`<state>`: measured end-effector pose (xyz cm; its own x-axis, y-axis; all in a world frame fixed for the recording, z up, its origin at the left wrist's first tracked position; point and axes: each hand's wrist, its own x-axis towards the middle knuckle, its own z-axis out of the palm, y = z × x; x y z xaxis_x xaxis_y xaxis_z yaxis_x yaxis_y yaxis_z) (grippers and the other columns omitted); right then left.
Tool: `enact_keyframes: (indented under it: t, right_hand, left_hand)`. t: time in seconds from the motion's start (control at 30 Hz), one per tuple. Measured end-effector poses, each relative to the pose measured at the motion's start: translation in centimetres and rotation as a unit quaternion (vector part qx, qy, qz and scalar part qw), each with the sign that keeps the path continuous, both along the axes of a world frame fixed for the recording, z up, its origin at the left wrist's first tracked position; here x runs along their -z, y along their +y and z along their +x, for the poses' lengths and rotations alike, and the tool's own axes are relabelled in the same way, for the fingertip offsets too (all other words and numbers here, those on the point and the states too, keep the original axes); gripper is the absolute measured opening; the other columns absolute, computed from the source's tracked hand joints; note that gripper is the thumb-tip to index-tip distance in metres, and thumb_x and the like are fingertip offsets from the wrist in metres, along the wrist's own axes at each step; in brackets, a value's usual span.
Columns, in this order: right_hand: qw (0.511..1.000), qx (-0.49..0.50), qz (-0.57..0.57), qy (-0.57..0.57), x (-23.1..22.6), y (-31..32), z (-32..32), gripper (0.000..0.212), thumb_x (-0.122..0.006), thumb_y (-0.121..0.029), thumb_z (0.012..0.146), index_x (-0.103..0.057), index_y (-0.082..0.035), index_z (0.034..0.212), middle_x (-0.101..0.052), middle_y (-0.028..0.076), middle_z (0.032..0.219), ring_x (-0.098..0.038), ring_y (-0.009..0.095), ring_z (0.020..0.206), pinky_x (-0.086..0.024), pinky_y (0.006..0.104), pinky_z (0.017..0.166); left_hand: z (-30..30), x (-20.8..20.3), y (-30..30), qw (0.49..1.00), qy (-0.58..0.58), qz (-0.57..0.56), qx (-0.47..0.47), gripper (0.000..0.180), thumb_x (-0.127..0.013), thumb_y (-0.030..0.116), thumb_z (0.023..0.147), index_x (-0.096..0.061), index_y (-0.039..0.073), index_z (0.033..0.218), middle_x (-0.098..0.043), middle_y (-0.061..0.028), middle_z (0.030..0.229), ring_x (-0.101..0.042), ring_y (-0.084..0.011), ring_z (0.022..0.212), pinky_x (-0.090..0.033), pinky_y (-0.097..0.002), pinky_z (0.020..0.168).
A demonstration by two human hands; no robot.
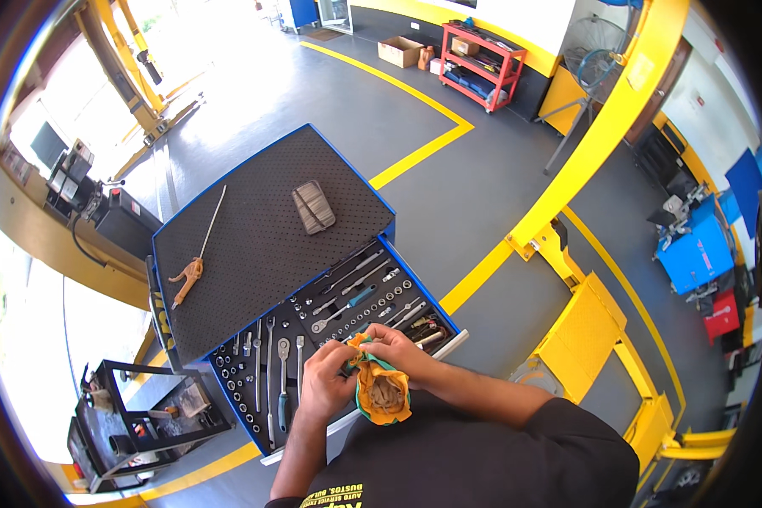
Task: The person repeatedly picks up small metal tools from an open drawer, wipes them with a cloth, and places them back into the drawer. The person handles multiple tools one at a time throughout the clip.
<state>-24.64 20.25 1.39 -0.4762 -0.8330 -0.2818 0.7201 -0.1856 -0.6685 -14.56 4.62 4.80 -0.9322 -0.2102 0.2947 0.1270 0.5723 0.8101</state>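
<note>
Close to my body, over the front of an open tool drawer (459,332), both hands are closed on a crumpled orange cloth (387,415) with green edges. It hangs in folds below my fingers, with a brownish, hollow-looking middle; I cannot tell whether it is a rag or a pouch. My left hand (328,377) pinches its upper left side. My right hand (398,351) grips the top, fingertips near the left ones. In the drawer beneath lie ratchets, such as a long one (284,372) by my left hand, and a teal-handled ratchet (345,311), with sockets and extension bars.
On the cart's black perforated top (262,245) lie an orange-handled air blow gun (190,275) and a grey wrapped bundle (313,207). A yellow lift post (601,135) and its arm (580,339) stand right. A black metal stand (144,415) is at left, a red trolley (483,68) far back.
</note>
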Motion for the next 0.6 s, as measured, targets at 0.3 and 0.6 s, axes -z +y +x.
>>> enact_keyframes:
  t: [0.3,0.6]
  right_hand:
    - [0.990,0.005,-0.040,0.132,1.1,-1.1,1.7,0.014,-0.063,-0.007,0.099,-0.054,-0.006,0.109,-0.064,0.003,0.098,-0.063,0.007,0.090,-0.054,0.0251,0.079]
    - [0.975,-0.093,0.110,0.169,10.3,-1.4,-0.4,0.016,-0.066,-0.006,0.094,-0.057,-0.007,0.107,-0.066,0.001,0.096,-0.062,0.006,0.091,-0.052,0.0259,0.080]
  left_hand:
    - [1.4,2.6,-1.0,0.933,-0.048,0.357,-0.016,0.022,-0.078,0.014,0.089,-0.064,0.002,0.100,-0.066,-0.0005,0.091,-0.061,-0.0074,0.086,-0.051,-0.0240,0.078]
    - [2.5,14.1,-0.6,0.902,-0.125,0.410,-0.049,0.015,-0.071,0.009,0.095,-0.061,0.004,0.104,-0.066,-0.0003,0.095,-0.061,-0.0071,0.086,-0.051,-0.0237,0.076]
